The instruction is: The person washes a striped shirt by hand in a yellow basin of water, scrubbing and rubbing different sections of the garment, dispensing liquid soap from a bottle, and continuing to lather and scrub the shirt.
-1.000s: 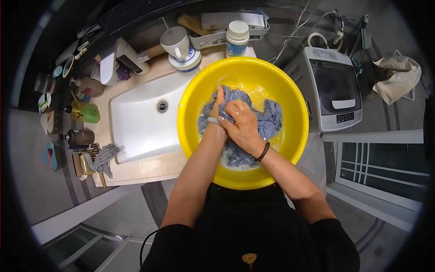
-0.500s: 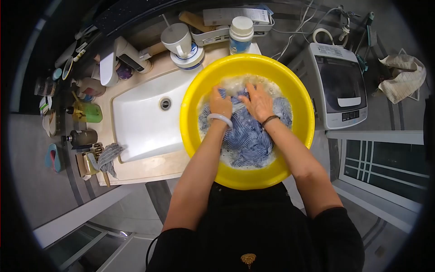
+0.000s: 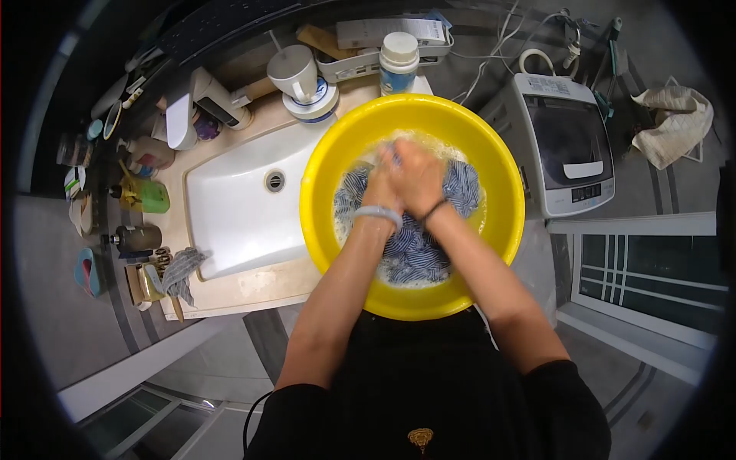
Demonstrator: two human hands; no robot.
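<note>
A blue-and-white striped cloth (image 3: 418,249) lies bunched in sudsy water inside a yellow basin (image 3: 322,264). Over its far part, my left hand (image 3: 380,188) and my right hand (image 3: 418,175) are pressed together, both smeared by motion. Their fingers are closed around a fold of the cloth, a little of which shows between them. What kind of garment it is, if one, I cannot tell. A pale bangle (image 3: 377,214) circles my left wrist and a dark bracelet (image 3: 434,208) my right.
Left of the basin is a white sink (image 3: 238,218) with a faucet (image 3: 218,100). A white mug (image 3: 294,70) and a lidded bottle (image 3: 399,65) stand behind. Several bottles, one green soap bottle (image 3: 153,197), line the left. A washing machine (image 3: 567,146) stands right.
My hands were apart, fingers spread on the cloth; now they have come together and closed on a fold of it. The view has shifted slightly.
</note>
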